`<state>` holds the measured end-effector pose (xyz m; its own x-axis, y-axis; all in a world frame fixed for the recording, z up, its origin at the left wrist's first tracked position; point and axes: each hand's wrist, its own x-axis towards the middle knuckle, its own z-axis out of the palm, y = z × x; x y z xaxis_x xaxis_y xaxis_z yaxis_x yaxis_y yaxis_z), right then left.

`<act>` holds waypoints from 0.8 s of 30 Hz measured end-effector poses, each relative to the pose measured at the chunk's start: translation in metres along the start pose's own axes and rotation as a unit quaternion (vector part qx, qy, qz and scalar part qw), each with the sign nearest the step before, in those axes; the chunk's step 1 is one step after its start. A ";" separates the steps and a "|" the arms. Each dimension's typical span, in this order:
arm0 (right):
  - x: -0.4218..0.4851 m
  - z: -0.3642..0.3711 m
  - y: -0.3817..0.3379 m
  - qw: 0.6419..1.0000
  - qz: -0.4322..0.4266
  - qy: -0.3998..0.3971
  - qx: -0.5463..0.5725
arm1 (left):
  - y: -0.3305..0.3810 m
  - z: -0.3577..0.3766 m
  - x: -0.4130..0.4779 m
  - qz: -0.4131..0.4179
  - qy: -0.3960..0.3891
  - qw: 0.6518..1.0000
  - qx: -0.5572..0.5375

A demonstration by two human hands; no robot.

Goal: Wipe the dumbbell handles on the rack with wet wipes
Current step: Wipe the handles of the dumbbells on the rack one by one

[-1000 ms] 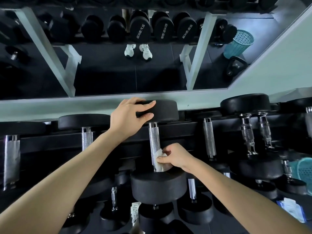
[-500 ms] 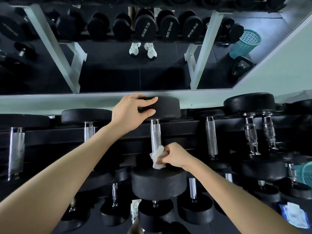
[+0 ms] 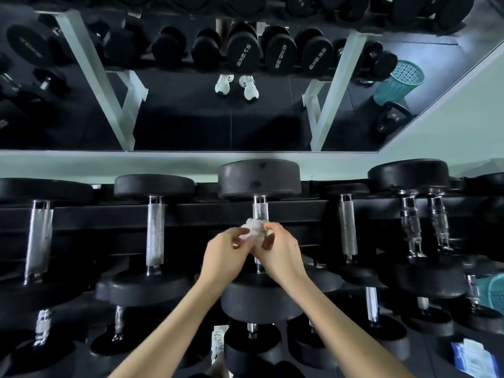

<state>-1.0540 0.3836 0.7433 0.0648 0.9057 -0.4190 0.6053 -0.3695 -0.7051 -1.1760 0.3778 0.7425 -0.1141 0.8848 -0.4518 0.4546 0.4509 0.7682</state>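
A black rack (image 3: pixel 191 211) of round, rubber-headed dumbbells stands below a wall mirror (image 3: pixel 259 126). At its middle the left hand (image 3: pixel 226 255) and the right hand (image 3: pixel 281 252) pinch a crumpled white wet wipe (image 3: pixel 252 231) between them. Their fingers are curled on it, in front of a knurled steel handle (image 3: pixel 260 211).

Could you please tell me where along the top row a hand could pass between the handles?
Widest gaps: between the far-left handle and the knurled handle, and between that and the centre handle. Crowded: the left hand and right hand pinch the wipe before the centre handle, and the chromed handles at right stand close together.
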 end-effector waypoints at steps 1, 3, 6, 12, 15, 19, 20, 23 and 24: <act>-0.002 0.001 0.001 1.000 0.001 0.014 0.002 | -0.005 0.007 0.002 -0.026 -0.014 0.999 -0.028; -0.003 -0.001 0.005 0.999 0.007 0.042 -0.012 | -0.011 0.020 0.005 -0.064 -0.019 0.991 -0.116; 0.001 -0.003 0.004 0.995 -0.001 0.068 -0.070 | -0.010 0.029 0.012 -0.109 0.008 0.972 -0.207; 0.018 0.006 0.009 0.993 0.000 0.110 -0.040 | -0.008 0.026 0.027 -0.114 0.098 0.977 -0.151; 0.019 0.004 0.012 0.992 0.009 0.124 0.022 | -0.011 0.028 0.029 -0.088 0.076 0.966 -0.229; 0.026 0.000 0.013 0.993 -0.016 0.111 0.040 | -0.014 0.033 0.033 -0.085 -0.024 0.957 -0.278; 0.029 -0.002 0.011 0.993 -0.022 0.110 0.044 | -0.012 0.033 0.035 -0.079 -0.039 0.958 -0.271; 0.047 -0.005 0.001 0.990 -0.021 0.129 0.056 | 0.003 0.030 0.050 -0.070 -0.027 0.960 -0.270; 0.053 -0.005 -0.003 0.988 -0.010 0.137 0.064 | 0.009 0.030 0.055 -0.068 -0.015 0.959 -0.276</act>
<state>-1.0486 0.4336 0.7257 0.2760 0.9291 -0.2461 0.5037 -0.3579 -0.7863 -1.1520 0.4270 0.7115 -0.1099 0.8131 -0.5716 -0.0997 0.5632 0.8203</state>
